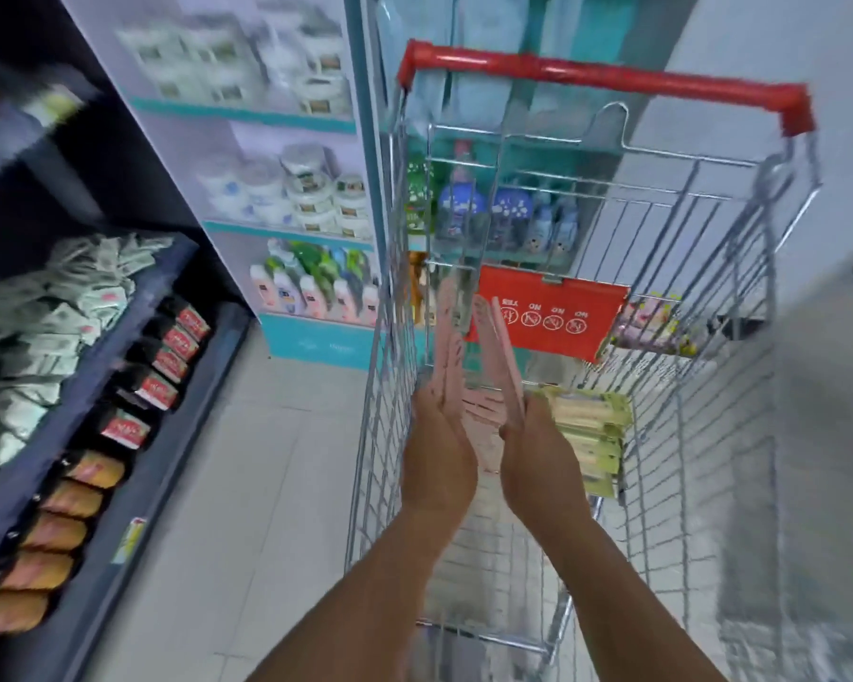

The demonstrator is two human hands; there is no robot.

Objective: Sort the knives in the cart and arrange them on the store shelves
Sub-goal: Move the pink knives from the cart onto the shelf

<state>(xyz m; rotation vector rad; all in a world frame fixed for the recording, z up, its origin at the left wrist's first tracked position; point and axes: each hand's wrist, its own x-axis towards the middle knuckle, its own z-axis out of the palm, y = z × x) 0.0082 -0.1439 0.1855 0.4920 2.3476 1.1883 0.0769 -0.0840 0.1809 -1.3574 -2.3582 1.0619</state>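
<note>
Both hands, left hand point(437, 465) and right hand point(542, 460), grasp flat pink knife packs point(501, 337) over the cart point(611, 83); they look light, stiff, best held by the edges.

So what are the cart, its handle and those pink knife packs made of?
Cart: bare metal wire, shiny silver grid. Handle: glossy red plastic cover, probably over a metal bar. Pink knife packs: matte pink, flat, perhaps card or plastic; too blurred to tell. Left hand and right hand each hold some.
</note>
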